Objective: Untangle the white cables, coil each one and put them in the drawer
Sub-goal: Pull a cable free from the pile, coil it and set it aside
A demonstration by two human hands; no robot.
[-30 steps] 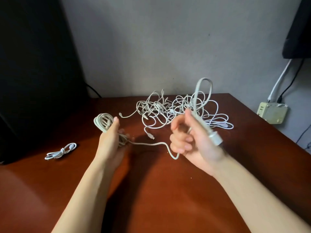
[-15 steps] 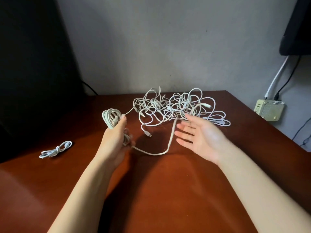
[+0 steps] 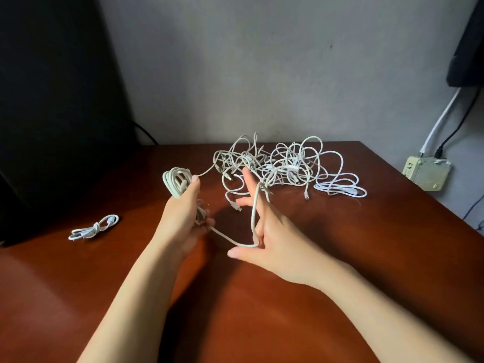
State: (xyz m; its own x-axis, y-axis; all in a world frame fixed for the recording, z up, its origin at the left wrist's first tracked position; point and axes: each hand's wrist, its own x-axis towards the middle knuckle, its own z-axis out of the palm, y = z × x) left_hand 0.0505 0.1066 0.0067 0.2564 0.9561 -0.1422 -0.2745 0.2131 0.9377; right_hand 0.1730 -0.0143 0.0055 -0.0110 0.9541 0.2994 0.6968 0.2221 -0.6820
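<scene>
Now we grip the coil [image 3: 176, 183] in our left hand [image 3: 183, 218], fingers clamped round its loops left of centre frame. From its lower end the free strand [image 3: 252, 218] sags right, hooks under our right hand's [image 3: 272, 239] thumb, then climbs along the splayed fingers toward the tangle [image 3: 282, 166] in the upper middle of the frame. Our right hand is open, clamped on nothing. That strand's long axis points up-frame, so the right hand, being nearer, likely draws it toward us. One tied cable [image 3: 93, 228] lies at left on the table [image 3: 340, 258]. We see no drawer.

I see a red-brown tabletop [image 3: 327, 258]: a tangled white cable pile [image 3: 282, 166] at its far edge, a small tied cable [image 3: 93, 229] near its left edge.
</scene>
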